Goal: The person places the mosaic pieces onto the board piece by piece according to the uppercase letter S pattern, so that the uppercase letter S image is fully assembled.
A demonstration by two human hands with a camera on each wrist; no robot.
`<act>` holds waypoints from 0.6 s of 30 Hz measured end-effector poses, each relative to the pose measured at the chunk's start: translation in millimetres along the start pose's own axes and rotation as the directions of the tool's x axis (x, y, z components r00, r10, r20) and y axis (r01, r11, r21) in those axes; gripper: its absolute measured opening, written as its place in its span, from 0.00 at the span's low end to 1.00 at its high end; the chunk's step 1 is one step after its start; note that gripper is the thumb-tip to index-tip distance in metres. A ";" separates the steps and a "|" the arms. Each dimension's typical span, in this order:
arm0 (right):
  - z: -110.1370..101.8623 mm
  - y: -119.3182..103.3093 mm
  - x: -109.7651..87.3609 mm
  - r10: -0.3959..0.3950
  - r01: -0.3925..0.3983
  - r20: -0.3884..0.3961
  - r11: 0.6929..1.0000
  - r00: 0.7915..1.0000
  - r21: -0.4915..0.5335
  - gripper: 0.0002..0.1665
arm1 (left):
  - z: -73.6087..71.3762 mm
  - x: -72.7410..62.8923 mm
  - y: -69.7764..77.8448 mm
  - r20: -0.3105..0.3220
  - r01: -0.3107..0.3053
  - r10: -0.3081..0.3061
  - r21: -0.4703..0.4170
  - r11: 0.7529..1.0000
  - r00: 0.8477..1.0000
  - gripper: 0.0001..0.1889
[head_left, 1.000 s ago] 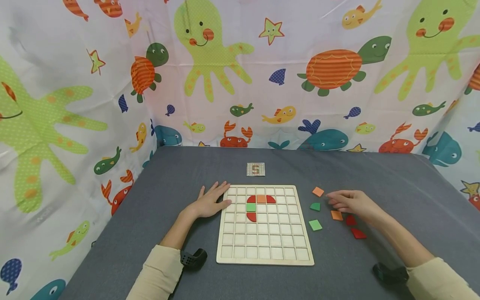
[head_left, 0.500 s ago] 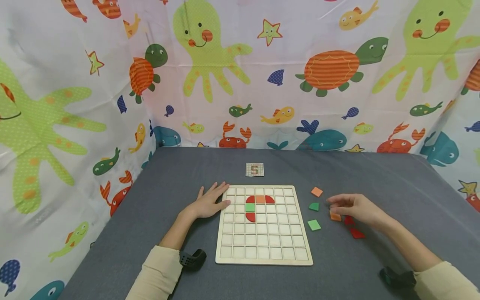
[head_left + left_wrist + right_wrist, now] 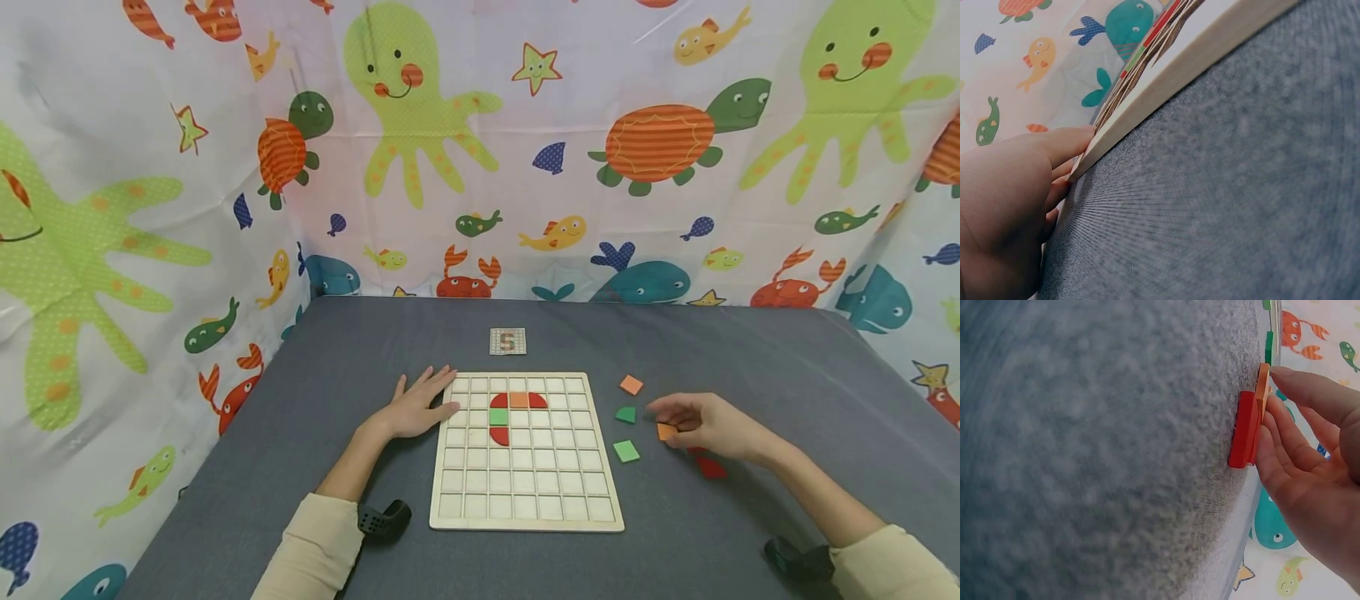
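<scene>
Tile, flat and orange, on the grey cloth-covered table, to the person's right of the board. Right hand over it: thumb tip at the tile's edge, other fingers curved close together; whether they pinch it, cannot tell. 2 red flat tiles just beside, partly hidden by the hand. Nearer the board, 3 more loose: an orange square tile farthest off, a dark green tile with a curved edge between, a light green square tile closest to the person.

Square-gridded pale wooden board lies flat. In its cells: 3 red rounded tiles, 1 orange square piece, 1 light green square piece. Left hand, fingers spread, rests at the far left corner, thumb on the rim.

Small gridded card, brown figure on it, just beyond the board. Cream sleeves. White curtain with sea-animal prints behind.
</scene>
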State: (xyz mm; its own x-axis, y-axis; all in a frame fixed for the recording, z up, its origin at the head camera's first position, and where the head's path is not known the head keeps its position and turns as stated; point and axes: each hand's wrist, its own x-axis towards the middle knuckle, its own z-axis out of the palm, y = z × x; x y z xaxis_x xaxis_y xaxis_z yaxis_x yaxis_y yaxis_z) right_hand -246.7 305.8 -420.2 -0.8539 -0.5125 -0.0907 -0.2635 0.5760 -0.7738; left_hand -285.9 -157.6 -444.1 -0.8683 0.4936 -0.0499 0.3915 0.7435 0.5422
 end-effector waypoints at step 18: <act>1.9 -4.7 1.1 -0.057 0.053 -0.023 0.984 0.998 -0.168 0.26 | -0.7 -0.8 -0.2 0.000 -0.009 0.009 0.001 1.000 1.000 0.34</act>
State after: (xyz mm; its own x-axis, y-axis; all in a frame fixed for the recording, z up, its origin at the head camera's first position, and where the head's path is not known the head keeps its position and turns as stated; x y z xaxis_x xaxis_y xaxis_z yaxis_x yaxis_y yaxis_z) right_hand -245.5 301.4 -417.8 -0.8473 -0.5302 -0.0318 -0.3798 0.6466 -0.6615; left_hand -285.5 -158.5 -443.6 -0.8648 0.5001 -0.0448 0.3995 0.7394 0.5419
